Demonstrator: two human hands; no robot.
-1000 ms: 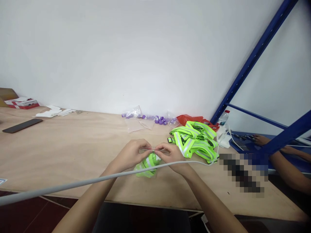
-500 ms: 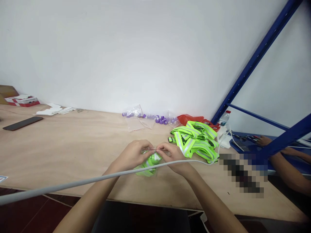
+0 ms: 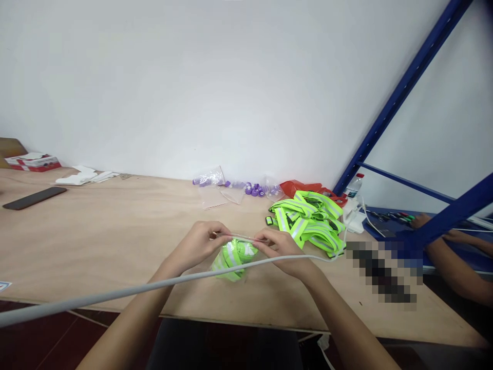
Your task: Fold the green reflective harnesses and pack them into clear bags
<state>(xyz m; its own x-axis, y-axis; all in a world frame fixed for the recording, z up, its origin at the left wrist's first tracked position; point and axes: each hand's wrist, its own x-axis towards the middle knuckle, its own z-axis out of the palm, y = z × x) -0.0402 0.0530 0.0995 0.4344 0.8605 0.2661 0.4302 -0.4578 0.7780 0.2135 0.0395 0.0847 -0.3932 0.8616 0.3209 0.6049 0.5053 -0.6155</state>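
Moves both hands wider apart than in the earlier frame: left hand (image 3: pixel 202 245) farther left, right hand (image 3: pixel 283 249) slightly farther right, baring more edge between. Nearest the camera, a white cable (image 3: pixel 154 285) slanting from lower left past centre. Behind it, below mid-frame, pinches the top edge of a clear bag (image 3: pixel 228 260) between thumb and fingers of each hand. Lies just below the fingertips, edge running left to right and dipping slightly rightward, body slanting toward lower left, hence nearer the left hand. Beyond, right of centre: heaped green straps (image 3: pixel 308 221). Farthest, by the wall (image 3: pixel 173 92): small purple things (image 3: pixel 254 190).
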